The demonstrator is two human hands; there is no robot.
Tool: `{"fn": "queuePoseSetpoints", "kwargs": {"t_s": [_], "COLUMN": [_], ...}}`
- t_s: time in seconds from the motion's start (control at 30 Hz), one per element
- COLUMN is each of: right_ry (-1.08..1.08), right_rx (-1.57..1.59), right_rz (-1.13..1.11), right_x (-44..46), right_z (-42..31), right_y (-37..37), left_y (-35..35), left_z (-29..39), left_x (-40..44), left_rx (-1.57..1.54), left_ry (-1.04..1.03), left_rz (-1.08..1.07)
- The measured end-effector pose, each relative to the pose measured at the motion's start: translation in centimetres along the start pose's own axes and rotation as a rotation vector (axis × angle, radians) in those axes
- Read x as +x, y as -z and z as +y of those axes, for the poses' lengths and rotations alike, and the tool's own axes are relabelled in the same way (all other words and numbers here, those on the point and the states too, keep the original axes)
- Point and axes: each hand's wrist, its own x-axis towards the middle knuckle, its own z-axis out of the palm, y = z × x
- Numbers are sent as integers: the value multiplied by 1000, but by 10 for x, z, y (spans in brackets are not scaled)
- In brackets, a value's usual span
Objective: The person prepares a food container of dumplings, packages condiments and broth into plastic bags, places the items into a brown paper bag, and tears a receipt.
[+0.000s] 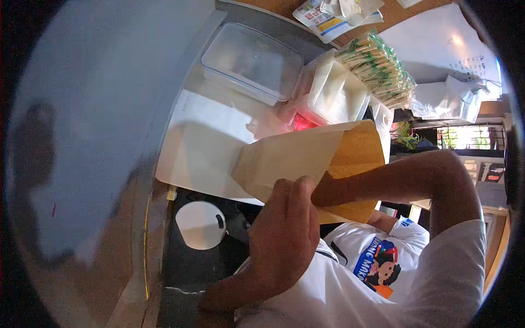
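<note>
A brown paper bag (298,153) lies tilted across the view, its wide mouth toward the right. My left hand (287,224) is closed on the near edge of the bag, with the fingers curled and the thumb side toward the mouth. Into that mouth reaches my right hand (328,190); the wrist shows, but the fingers are hidden inside the paper. Whether the right hand holds anything cannot be seen. Beneath the closed end of the bag is a white board or sheet (188,142) on the counter.
A clear lidded container (251,63) stands beyond the bag, beside a white divided tray (336,93). Green-tipped sticks (380,68) lie bundled behind it. A round white lid-like object (200,225) sits on a black surface. A person in a printed white shirt (383,262) is close by.
</note>
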Motion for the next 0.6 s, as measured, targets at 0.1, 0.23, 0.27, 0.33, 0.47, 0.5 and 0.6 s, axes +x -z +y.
{"fn": "queuePoseSetpoints", "kwargs": {"t_s": [0.1, 0.23, 0.27, 0.33, 0.47, 0.5, 0.6], "right_ry": [-6, -8, -9, -17, -30, -33, -48], "right_rx": [-20, -32, -32, -39, -24, -22, -9], "right_rz": [-62, -93, -94, -93, -82, -81, -85], "right_x": [-4, -4, -1, 2, 13, 14, 15], "right_z": [-12, -22, -22, -23, -24, -23, -22], "right_y": [13, 27, 24, 17, 7, 6, 2], "left_y": [2, 4, 3, 4, 7, 7, 6], "left_z": [1, -1, -4, -9, -6, -4, -2], "left_x": [-1, -3, -4, -6, -11, -11, -10], "left_rx": [-18, -115, -114, -30, -106, -97, -81], "left_ry": [42, 62, 56, -10, 32, 32, 11], "left_rz": [-13, -6, 1, 17, -12, -26, -45]}}
